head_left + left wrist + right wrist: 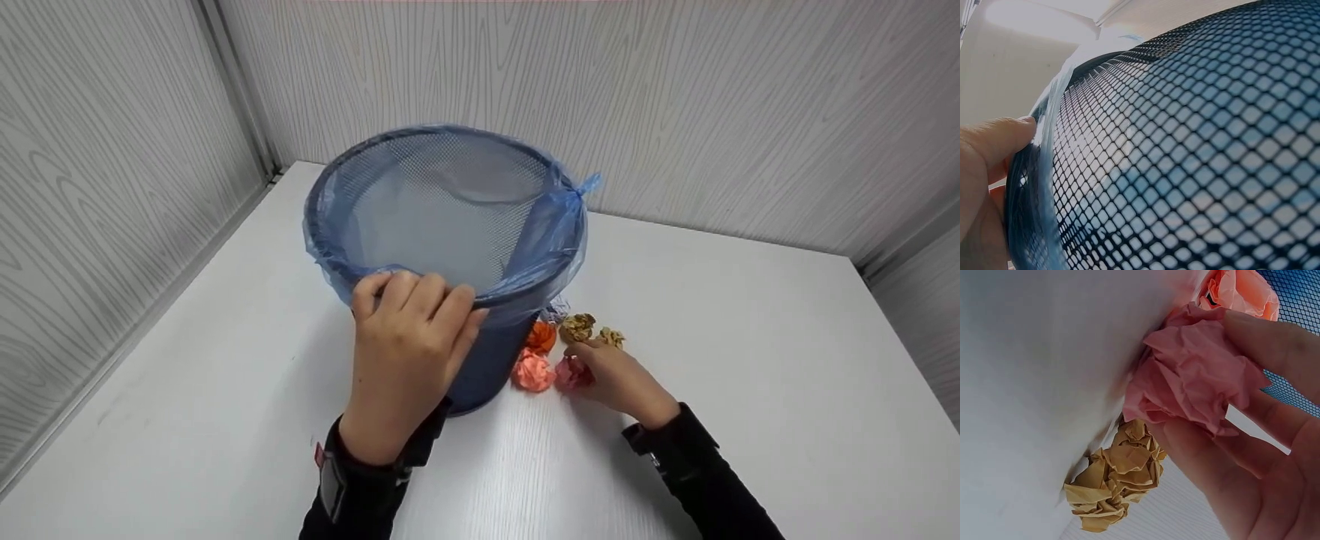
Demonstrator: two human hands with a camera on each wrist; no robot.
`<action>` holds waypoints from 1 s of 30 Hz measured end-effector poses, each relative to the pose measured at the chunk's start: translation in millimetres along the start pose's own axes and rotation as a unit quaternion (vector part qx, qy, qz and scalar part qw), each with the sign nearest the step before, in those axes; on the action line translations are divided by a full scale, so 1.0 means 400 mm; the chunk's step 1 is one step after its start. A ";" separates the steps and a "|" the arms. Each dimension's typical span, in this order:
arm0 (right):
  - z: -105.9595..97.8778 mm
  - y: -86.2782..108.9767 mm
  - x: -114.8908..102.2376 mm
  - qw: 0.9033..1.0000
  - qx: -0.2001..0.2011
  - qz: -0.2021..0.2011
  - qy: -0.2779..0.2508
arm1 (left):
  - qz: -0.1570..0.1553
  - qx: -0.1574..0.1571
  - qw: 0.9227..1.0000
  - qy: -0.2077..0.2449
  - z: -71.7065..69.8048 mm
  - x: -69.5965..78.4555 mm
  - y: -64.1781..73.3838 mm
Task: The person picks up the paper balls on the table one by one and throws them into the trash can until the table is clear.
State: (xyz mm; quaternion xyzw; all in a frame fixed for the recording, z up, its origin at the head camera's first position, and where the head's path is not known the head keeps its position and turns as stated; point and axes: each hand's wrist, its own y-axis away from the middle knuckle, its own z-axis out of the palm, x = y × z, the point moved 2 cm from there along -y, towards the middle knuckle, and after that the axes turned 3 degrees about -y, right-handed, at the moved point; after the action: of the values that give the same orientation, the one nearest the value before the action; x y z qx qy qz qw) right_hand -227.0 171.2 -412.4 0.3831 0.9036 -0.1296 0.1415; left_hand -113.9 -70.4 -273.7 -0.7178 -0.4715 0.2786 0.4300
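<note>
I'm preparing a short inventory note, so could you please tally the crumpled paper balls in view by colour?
Tan balls: 2
Dark pink ball: 1
Coral ball: 1
Orange ball: 1
Pale bluish ball, partly hidden by the bin: 1
Total: 6 visible; the bin may hide more.

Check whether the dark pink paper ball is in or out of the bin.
Out: the dark pink paper ball is held by the right hand, outside the bin, beside its wall.
</note>
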 end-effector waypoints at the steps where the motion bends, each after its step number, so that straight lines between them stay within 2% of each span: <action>1: 0.000 0.000 0.000 1.000 0.000 0.000 -0.002 | 0.000 -0.004 1.000 -0.001 0.000 0.000 0.000; 6: -0.010 -0.001 -0.003 1.000 0.000 -0.004 -0.022 | 0.000 -0.006 1.000 0.000 -0.002 0.000 0.000; 11: -0.035 0.001 -0.017 0.999 0.018 -0.014 -0.032 | -0.001 -0.005 1.000 0.001 -0.002 0.001 0.001; 15: -0.071 0.007 -0.036 0.998 0.056 -0.013 -0.031 | -0.001 -0.003 1.000 0.003 0.000 0.000 0.001; 19: -0.122 0.022 -0.054 0.991 0.120 -0.009 -0.061 | -0.001 -0.003 1.000 0.010 0.002 0.002 -0.002; 22: -0.163 0.035 -0.068 0.980 0.178 -0.015 -0.090 | -0.003 -0.002 1.000 0.013 0.001 0.002 -0.003; 25: -0.199 0.047 -0.084 0.963 0.249 -0.027 -0.101 | -0.002 0.002 1.000 0.013 0.000 0.001 -0.003; 27: -0.222 0.052 -0.096 0.949 0.300 -0.033 -0.097 | -0.001 0.007 1.000 0.013 0.001 0.000 -0.003; 30: -0.250 0.055 -0.120 0.922 0.370 -0.036 -0.112 | 0.002 0.017 1.000 0.013 0.002 -0.001 -0.003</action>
State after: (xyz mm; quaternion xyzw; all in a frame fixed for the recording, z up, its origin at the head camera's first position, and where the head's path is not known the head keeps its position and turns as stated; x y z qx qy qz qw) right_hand -194.5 188.8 -305.3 0.3587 0.7827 -0.5016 0.0849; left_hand -115.1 -70.3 -273.1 -0.7149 -0.4594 0.2785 0.4475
